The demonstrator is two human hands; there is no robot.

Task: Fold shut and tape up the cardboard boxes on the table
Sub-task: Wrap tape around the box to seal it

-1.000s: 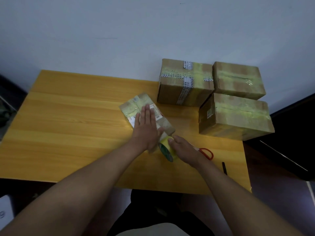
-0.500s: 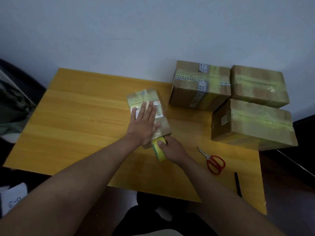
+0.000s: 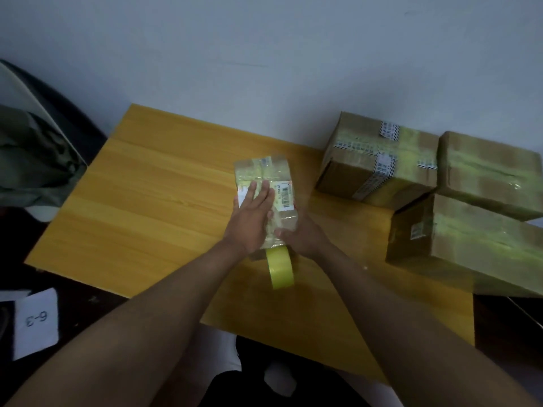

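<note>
Small box [image 3: 266, 183] sits right under both hands on the worktop [image 3: 141, 207], long axis running straight away from the person. Left hand [image 3: 254, 214] lies flat on top, fingers spread out. Right hand [image 3: 302, 235] cups the near right corner, thumb on the tape. The tape roll [image 3: 280, 267] stands on edge just below the wrists, closest to the right hand, I'd say.

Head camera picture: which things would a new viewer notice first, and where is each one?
First, the two hands at the centre: the left hand lies flat on the small taped box, and the right hand touches its near right side. The yellow tape roll stands just in front. Three larger taped boxes sit at the table's right.
</note>
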